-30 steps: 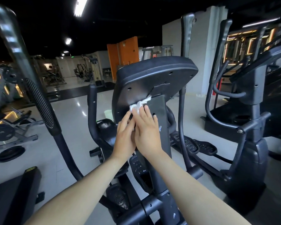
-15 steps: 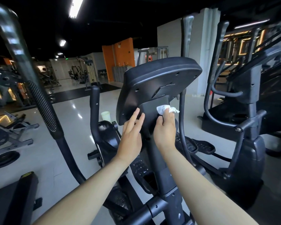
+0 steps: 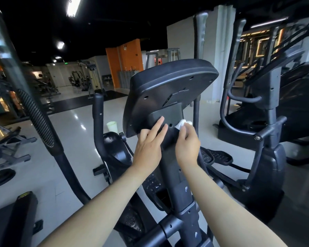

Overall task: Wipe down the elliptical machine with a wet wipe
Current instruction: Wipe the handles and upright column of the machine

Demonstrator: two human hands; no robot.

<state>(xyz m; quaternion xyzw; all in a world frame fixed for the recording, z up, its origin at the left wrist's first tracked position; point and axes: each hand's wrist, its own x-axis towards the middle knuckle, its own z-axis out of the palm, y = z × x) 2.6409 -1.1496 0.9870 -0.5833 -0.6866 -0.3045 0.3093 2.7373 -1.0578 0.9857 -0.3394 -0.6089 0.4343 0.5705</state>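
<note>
Right hand [image 3: 187, 146] closed around a crumpled white wet wipe [image 3: 182, 124], pressing it against the right edge of the black plastic neck under the rounded back shell of the black elliptical machine [image 3: 168, 93]. Wipe bunched above the knuckles, partly hidden by the fingers. Left hand [image 3: 149, 148] flat and spread, grip holding nothing, fingertips [image 3: 161, 120] resting on the same neck just beside the wipe, at the lower rim of the shell. Both bare forearms reaching up from the bottom edge, crossing over the machine's central black post [image 3: 178, 191], which carries a few pale specks.

Close on the left, a tall moving handlebar with a ribbed black sleeve [image 3: 37, 118], blurred at the top. Between that bar and the shell, a shorter fixed black handle [image 3: 97, 111] and, behind it, a pale cup [image 3: 111, 126]. Beyond the right hand, a thin upright black bar [image 3: 196, 111] and ridged foot pedals [image 3: 219, 155]. On the right, a second dark exercise machine [image 3: 271, 139], well apart. Glossy grey floor [image 3: 75, 139], orange wall panel [image 3: 125, 63] and weight equipment farther back.
</note>
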